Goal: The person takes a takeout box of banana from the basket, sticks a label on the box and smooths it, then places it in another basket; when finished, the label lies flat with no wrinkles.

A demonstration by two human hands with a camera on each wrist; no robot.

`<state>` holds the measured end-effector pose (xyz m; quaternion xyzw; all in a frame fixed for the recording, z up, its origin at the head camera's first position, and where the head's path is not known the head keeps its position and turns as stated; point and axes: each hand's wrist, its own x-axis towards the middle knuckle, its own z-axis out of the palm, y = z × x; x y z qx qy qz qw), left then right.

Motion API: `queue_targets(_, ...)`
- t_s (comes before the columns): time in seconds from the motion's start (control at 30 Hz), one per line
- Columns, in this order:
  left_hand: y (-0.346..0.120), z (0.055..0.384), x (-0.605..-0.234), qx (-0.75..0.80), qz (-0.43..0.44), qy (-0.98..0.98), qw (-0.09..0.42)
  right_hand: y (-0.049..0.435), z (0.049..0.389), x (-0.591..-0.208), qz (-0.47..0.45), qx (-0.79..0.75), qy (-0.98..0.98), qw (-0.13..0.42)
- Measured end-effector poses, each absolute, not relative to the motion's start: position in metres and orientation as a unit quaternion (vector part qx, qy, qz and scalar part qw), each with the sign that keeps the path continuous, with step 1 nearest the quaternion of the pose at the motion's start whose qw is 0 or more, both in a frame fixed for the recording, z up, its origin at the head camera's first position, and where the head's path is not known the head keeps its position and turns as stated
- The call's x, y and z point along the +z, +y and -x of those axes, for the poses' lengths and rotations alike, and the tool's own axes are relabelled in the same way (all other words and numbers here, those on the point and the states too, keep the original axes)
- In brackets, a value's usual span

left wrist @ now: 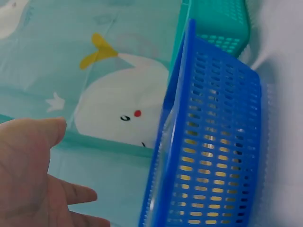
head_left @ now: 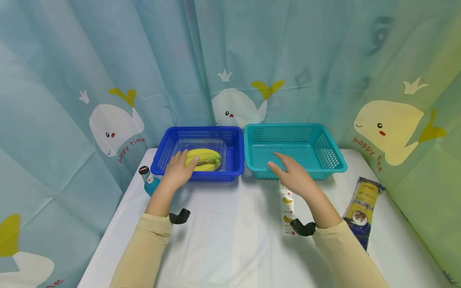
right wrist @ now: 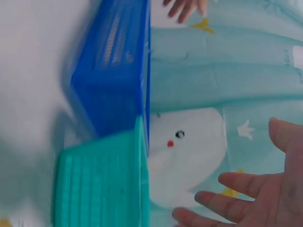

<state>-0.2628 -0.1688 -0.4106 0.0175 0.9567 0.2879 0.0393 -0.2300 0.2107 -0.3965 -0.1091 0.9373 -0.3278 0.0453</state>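
Bananas (head_left: 203, 156) lie with a clear plastic tray (head_left: 224, 150) inside the blue basket (head_left: 240, 160). Over that basket's left part hovers my left hand (head_left: 179, 170), fingers spread and thumb apart, with nothing held; the left wrist view shows it above the rim. My right hand (head_left: 295, 176) is above the front edge of the teal basket (head_left: 342, 166), its fingers extended and holding nothing. Inside the teal basket only its perforated floor shows. Below the right hand, partly hidden by it, a white strip of packs with banana pictures (head_left: 287, 204) lies on the table.
A blue bottle with a dark cap (head_left: 151, 184) stands left of the blue basket, partly behind the left forearm. A yellow and dark-blue packet (head_left: 363, 208) lies at the right of the white table (head_left: 223, 240). Whale-printed curtains (head_left: 237, 48) surround the table's back and sides.
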Motion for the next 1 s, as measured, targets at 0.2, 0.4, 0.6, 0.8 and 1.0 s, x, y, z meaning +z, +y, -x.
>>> queue_targets(0.2,-0.173,0.277,-0.417,0.309,-0.010,0.950,0.042,0.185,0.251,-0.393,0.113,-0.405,0.904,0.081)
queue_targets(0.4,-0.178,0.291,-0.420,0.336,0.012,0.941,0.044,0.155,0.270,-0.387,0.110,-0.446,0.880,0.120)
queue_targets(0.6,-0.182,0.305,-0.422,0.361,0.038,0.931,0.047,0.123,0.291,-0.383,0.108,-0.483,0.853,0.164)
queue_targets(0.8,-0.185,0.314,-0.420,0.372,0.072,0.923,0.063,0.098,0.312,-0.386,0.079,-0.533,0.816,0.207)
queue_targets(1.0,-0.188,0.323,-0.421,0.386,0.092,0.914,0.081,0.078,0.330,-0.395,0.054,-0.591,0.773,0.226)
